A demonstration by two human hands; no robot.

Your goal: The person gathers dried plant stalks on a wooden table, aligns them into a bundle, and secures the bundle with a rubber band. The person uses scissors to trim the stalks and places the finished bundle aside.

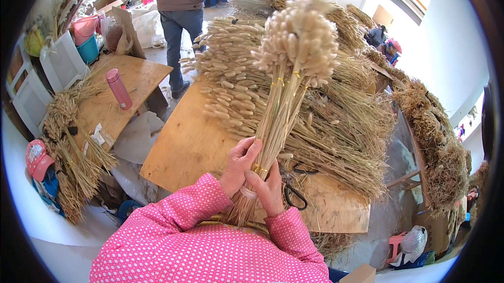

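A thick bunch of dried bunny-tail grass (278, 109) stands upright in front of me, its fluffy cream heads up and its stems down toward my lap. My left hand (240, 166) grips the stems from the left. Slightly lower, my right hand (269, 190) is wrapped round them from the right. Gold ties show below the heads and between my hands, and a pale band (248, 192) circles the lower stems. Black-handled scissors (295, 197) lie beside my right hand. Behind the bunch spreads a big heap of loose bunny-tail stems (231, 81).
The heap lies on a wooden table (176, 144). A pink bottle (119, 89) stands on a smaller table (142, 75) at left, near more bundled stems (65, 117). A person (181, 15) stands beyond the table. Dried plants (430, 141) cover a long rack at right.
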